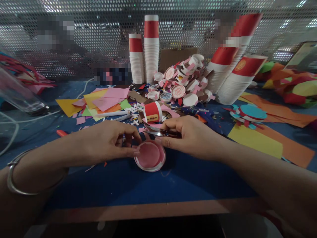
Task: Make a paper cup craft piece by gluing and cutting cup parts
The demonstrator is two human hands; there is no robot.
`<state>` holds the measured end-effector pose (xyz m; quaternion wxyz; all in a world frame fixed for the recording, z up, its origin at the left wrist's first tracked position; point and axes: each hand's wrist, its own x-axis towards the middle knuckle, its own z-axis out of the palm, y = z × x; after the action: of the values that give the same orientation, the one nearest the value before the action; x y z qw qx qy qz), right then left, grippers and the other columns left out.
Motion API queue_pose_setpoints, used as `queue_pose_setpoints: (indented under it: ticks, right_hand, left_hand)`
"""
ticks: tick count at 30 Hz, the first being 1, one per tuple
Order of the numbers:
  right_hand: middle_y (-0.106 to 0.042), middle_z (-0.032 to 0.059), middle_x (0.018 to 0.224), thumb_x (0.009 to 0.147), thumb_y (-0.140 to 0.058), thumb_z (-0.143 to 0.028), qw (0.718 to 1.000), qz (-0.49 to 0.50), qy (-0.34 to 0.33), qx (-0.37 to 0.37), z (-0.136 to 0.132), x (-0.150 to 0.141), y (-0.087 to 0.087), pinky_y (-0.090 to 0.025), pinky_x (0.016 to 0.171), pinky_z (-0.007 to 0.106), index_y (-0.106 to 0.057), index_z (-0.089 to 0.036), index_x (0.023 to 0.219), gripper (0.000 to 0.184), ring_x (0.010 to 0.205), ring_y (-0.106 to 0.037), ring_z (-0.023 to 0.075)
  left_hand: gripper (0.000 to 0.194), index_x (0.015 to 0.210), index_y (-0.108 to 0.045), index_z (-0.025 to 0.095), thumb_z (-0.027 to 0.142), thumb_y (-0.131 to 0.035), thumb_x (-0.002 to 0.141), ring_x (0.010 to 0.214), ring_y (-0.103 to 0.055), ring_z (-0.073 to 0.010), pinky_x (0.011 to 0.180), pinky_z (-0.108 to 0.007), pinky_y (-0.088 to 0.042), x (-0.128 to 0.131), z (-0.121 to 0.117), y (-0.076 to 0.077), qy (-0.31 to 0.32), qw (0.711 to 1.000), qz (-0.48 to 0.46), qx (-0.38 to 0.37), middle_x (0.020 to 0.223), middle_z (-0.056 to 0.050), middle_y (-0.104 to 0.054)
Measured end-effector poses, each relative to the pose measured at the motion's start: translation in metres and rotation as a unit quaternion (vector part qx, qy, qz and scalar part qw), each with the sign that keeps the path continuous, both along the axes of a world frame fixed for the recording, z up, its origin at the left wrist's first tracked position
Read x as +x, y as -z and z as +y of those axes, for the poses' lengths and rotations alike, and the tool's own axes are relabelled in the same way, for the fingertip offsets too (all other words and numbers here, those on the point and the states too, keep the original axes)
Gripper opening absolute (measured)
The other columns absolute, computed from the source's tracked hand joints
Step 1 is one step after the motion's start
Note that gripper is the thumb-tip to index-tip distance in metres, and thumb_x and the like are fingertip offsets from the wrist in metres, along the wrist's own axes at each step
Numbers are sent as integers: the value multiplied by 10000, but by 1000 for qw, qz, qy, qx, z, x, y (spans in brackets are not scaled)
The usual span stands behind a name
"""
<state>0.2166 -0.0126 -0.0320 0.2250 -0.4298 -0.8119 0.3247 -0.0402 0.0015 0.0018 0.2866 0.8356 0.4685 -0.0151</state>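
Observation:
A shallow white cup bottom with a pink paper disc (pixel 150 154) in it sits on the blue table (pixel 138 185) between my hands. My left hand (pixel 109 140) is closed, its fingers pinching the left rim of the disc. My right hand (pixel 190 135) is closed round a pair of scissors (pixel 158 131), whose blades point left just above the disc's far edge. A metal bangle (pixel 15 175) circles my left wrist.
Behind the hands lie a cut red-and-white cup (pixel 153 112), a pen (pixel 112 114), loose coloured paper sheets (pixel 104 100) and a heap of cut cup bottoms (pixel 183 82). Stacks of paper cups (pixel 151 49) stand at the back and lean at the right (pixel 237 79). Orange and yellow sheets (pixel 269 138) lie right.

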Motion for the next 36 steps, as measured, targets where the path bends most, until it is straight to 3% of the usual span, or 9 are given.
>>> queue_pose_setpoints:
  ticks: [4, 9, 14, 19, 24, 29, 33, 36]
  right_hand:
    - [-586, -28, 691, 880, -692, -291, 999, 14, -9, -38, -1, -2, 1, -367, 581, 253, -642, -168, 803, 154, 659, -535, 128]
    - [-643, -7, 734, 864, -682, -253, 997, 33, -16, -63, -1, -4, 3, -402, 604, 255, -656, -166, 816, 103, 704, -597, 153]
    - [-614, -15, 692, 833, -687, -230, 998, 26, 2, -53, -1, -5, 2, -372, 578, 247, -662, -168, 789, 80, 670, -555, 138]
    - [-508, -47, 606, 832, -714, -303, 998, 44, 48, -8, -1, -3, 1, -309, 523, 247, -618, -168, 722, 199, 577, -429, 99]
    - [-494, -53, 600, 836, -711, -302, 993, 86, 76, 24, -4, -4, 0, -301, 515, 255, -635, -166, 755, 175, 560, -406, 93]
    - [-504, -47, 610, 840, -697, -286, 992, 73, 81, 64, -6, -4, -2, -328, 530, 261, -651, -160, 767, 153, 565, -428, 97]
    - [-553, -39, 641, 836, -707, -253, 991, 74, 82, 70, -6, -3, -1, -345, 548, 257, -658, -162, 791, 113, 592, -467, 103]
    - [-583, -33, 682, 849, -731, -259, 987, 112, 87, 69, -7, -3, 1, -364, 567, 252, -662, -165, 834, 117, 615, -479, 105]
  left_hand:
    - [529, 1157, -731, 284, 629, -787, 760, 629, -614, -176, 527, -259, -434, 1, -3, -2, 41, 999, 3, 33, 789, 12, -705]
    - [622, 1163, -699, 291, 604, -875, 655, 805, -644, -228, 647, -288, -469, -1, -4, 4, 81, 994, -3, 75, 1008, -13, -732]
    - [504, 1139, -694, 267, 523, -838, 729, 895, -664, -238, 747, -304, -507, 5, -8, 5, 68, 996, -20, 58, 1097, -22, -728]
    - [750, 1324, -647, 287, 519, -903, 659, 1014, -679, -270, 828, -330, -550, 4, -8, 6, 52, 996, -58, 41, 1227, -40, -718]
    - [878, 1427, -525, 314, 459, -934, 664, 1180, -676, -297, 944, -365, -577, 7, -8, 15, 26, 979, -192, -58, 1381, -71, -662]
    - [683, 1345, -563, 283, 346, -890, 749, 1236, -671, -280, 1022, -405, -565, 22, -14, 19, 4, 941, -293, -171, 1350, -80, -686]
    - [537, 1252, -599, 248, 260, -851, 779, 1254, -664, -280, 1032, -393, -555, 27, -16, 17, 9, 920, -337, -199, 1354, -91, -687]
    - [558, 1246, -533, 225, 227, -843, 781, 1182, -705, -276, 1011, -407, -571, 27, -16, 18, -10, 908, -355, -222, 1353, -115, -675]
